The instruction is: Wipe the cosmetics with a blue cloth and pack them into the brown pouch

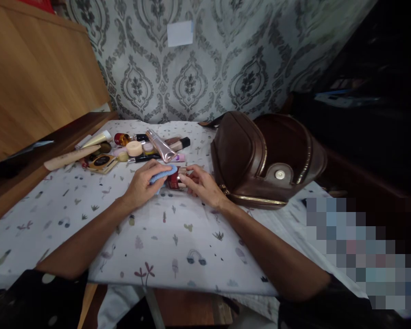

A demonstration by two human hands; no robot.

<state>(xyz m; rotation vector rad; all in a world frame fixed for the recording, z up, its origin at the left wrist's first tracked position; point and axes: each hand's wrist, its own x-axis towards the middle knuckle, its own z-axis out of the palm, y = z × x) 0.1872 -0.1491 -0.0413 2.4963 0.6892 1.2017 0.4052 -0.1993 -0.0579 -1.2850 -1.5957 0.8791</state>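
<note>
My left hand [146, 183] is closed on a folded blue cloth [163, 174], which it presses against the side of a small dark-red bottle [173, 178]. The bottle has a light metallic-looking cap and lies on its side just above the cloth-covered table. From the right, my right hand [202, 185] grips the bottle's cap end between thumb and fingers. Just beyond my hands lies a pile of cosmetics, with a shiny pink tube [160, 145] closest to the bottle. A palette with a round dark window [102, 162] rests at the pile's left.
An open brown leather bag [246, 155] with gold zippers stands right of my hands. A wooden cabinet [41, 77] rises at the left. Patterned wallpaper [192, 84] backs the table, whose white printed cloth [178, 256] reaches the front edge.
</note>
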